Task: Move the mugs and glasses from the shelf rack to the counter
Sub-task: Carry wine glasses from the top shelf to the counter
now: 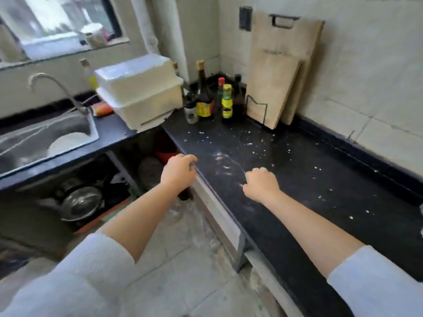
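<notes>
1. Head view: both bare forearms reach out over the corner of a black counter (pixel 309 170), white sleeves pushed back.
2. Left hand (pixel 179 171) sits at the counter's front edge, fingers curled down over the lip; something clear may be under the fingertips, cannot tell for sure.
3. Right hand (pixel 261 183) is over the counter, fingers curled in toward the palm. A faint clear curved outline, possibly a glass (pixel 229 162), lies between the two hands on the counter; too blurred to confirm, and can't tell if either hand grips it.
4. No mugs or shelf rack are clearly readable in this view.
5. Counter surface is speckled with pale crumbs.
6. Back corner: cluster of sauce bottles (pixel 203 94), one with a yellow label (pixel 227 100), a small shaker jar (pixel 191 113) in front.
7. Two wooden cutting boards (pixel 274 85) lean upright against the tiled wall, right of the bottles.
8. White lidded plastic container (pixel 139 90) sits on the counter left of the bottles, overhanging the edge.
9. Far left: steel sink (pixel 45 133) with faucet (pixel 52 88), white dish inside.
10. Below the counter: open storage with a metal pot (pixel 80 203).
</notes>
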`<act>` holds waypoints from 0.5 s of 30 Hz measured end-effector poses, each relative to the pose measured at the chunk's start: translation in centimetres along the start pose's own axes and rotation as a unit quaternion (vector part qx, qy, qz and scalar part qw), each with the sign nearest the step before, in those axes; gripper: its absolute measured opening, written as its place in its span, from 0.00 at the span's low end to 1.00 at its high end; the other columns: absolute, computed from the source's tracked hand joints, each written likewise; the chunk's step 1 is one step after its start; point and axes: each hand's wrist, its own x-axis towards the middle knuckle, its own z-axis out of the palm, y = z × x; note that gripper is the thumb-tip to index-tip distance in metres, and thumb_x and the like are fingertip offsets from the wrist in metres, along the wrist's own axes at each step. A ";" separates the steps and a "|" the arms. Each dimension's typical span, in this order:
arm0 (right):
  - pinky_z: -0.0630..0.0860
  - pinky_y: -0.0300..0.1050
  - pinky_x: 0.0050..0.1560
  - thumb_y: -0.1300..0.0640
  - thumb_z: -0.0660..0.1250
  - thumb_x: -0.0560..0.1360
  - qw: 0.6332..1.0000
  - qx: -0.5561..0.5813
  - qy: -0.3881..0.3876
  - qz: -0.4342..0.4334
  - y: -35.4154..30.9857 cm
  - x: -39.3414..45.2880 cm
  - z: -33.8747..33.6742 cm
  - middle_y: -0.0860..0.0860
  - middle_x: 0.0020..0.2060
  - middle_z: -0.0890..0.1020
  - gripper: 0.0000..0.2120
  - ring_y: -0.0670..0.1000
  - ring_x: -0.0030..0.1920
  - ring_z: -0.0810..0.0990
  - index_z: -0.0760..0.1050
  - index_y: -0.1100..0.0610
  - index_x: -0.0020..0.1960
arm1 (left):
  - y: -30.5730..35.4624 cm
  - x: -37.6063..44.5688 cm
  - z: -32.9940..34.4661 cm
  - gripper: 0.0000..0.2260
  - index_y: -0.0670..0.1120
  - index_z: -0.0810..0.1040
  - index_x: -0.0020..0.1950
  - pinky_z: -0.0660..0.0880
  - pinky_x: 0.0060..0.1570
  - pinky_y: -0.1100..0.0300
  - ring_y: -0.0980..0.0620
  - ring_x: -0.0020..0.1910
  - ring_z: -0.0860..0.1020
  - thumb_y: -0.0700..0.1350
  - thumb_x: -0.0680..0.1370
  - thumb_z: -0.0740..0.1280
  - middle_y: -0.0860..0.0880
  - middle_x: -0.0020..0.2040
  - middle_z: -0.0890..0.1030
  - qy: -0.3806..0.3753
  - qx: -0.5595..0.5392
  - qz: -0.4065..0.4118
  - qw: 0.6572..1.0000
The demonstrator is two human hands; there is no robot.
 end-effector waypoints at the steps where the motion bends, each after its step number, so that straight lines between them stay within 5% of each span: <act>1: 0.70 0.52 0.58 0.55 0.57 0.76 0.999 -0.003 0.004 -0.035 -3.2 0.9 -0.7 0.59 0.60 0.75 0.17 0.60 0.62 0.70 0.72 0.62 0.59 | -2.9 -0.9 -1.7 0.16 0.46 0.76 0.63 0.71 0.62 0.53 0.42 0.62 0.73 0.40 0.75 0.60 0.41 0.61 0.77 0.015 0.011 -0.029 0.999; 10: 0.71 0.51 0.56 0.57 0.58 0.75 0.967 0.031 0.037 -0.249 -33.6 6.9 -3.6 0.60 0.59 0.74 0.16 0.61 0.61 0.70 0.71 0.62 0.59 | -28.9 -5.9 -15.4 0.17 0.47 0.75 0.64 0.70 0.62 0.50 0.41 0.64 0.70 0.41 0.75 0.60 0.41 0.64 0.75 0.081 0.066 -0.246 0.964; 15: 0.71 0.52 0.57 0.57 0.58 0.75 0.945 0.066 0.055 -0.316 -49.4 9.1 -5.6 0.60 0.61 0.74 0.17 0.60 0.62 0.70 0.69 0.62 0.62 | -40.1 -7.3 -23.6 0.17 0.46 0.73 0.65 0.69 0.60 0.49 0.41 0.64 0.69 0.42 0.76 0.59 0.41 0.64 0.74 0.113 0.101 -0.285 0.946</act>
